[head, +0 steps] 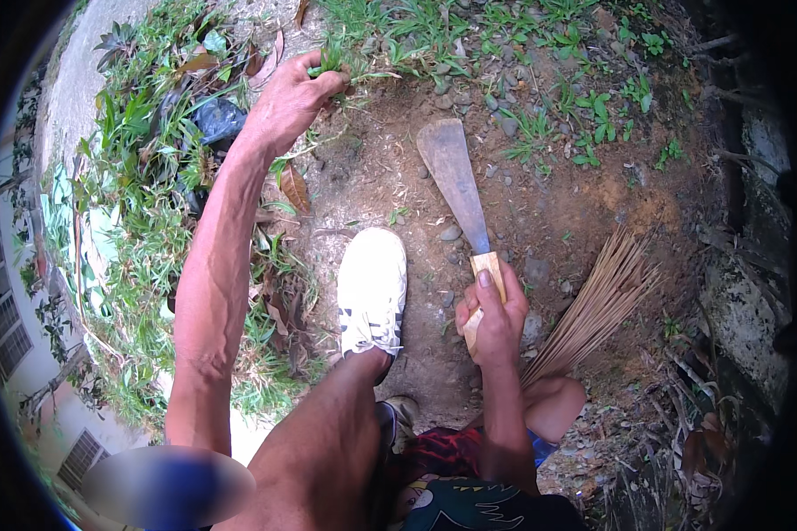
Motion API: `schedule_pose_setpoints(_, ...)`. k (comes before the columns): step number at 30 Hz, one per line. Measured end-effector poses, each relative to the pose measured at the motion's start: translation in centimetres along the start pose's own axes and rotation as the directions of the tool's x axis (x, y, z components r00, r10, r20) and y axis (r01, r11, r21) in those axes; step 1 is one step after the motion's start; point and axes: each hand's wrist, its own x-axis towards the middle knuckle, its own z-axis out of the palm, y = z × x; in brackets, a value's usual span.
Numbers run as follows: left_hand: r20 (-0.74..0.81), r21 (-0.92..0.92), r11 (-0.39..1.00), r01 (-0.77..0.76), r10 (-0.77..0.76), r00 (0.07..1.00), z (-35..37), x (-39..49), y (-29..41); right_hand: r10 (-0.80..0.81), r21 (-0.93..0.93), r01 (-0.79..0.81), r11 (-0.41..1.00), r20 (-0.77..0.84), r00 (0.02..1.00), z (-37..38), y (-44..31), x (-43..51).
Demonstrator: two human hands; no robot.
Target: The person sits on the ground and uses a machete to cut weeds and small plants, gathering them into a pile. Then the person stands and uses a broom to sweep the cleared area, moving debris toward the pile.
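My right hand is wrapped around the pale wooden handle of a broad-bladed machete. Its worn metal blade points forward over bare soil, wider towards the blunt tip. Farther ahead and to the left, my left hand pinches a small tuft of green grass, with thin stems trailing to the right. Rooted grass grows just beyond that hand. Whether the pinched tuft is still rooted cannot be seen.
A stick broom lies by my right knee. Left of my white shoe runs a heap of cut grass and leaves with a dark plastic scrap. Small stones dot the soil. A rough wall borders the right.
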Motion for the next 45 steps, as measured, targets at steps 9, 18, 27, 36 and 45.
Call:
schedule_pose_setpoints(9,-0.101,-0.571,0.794,-0.209,0.184,0.978,2.6,3.6,0.8,-0.074,0.023,0.074,0.997,0.027,0.997,8.2,-5.2,10.9)
schedule_pose_setpoints(18,-0.339,-0.791,0.515,-0.332,0.084,0.937,0.1,8.3,0.9,-0.115,-0.143,0.127,0.982,0.089,0.989,-1.6,-5.1,1.9)
schedule_pose_setpoints(27,-0.048,0.416,0.631,-0.654,0.734,0.678,7.7,13.6,-0.6,-0.115,-0.009,0.115,0.993,0.009,0.993,-1.7,-5.6,-1.5)
schedule_pose_setpoints(36,-0.091,0.134,0.977,-0.167,0.18,0.979,9.8,16.3,2.2,-0.134,-0.082,0.131,0.988,-0.029,0.991,-4.2,-5.5,-1.3)
schedule_pose_setpoints(45,-0.239,-0.591,0.807,-0.017,-0.155,0.959,1.6,6.7,1.6,-0.204,-0.106,0.213,0.971,0.094,0.974,-5.3,-4.7,0.4)
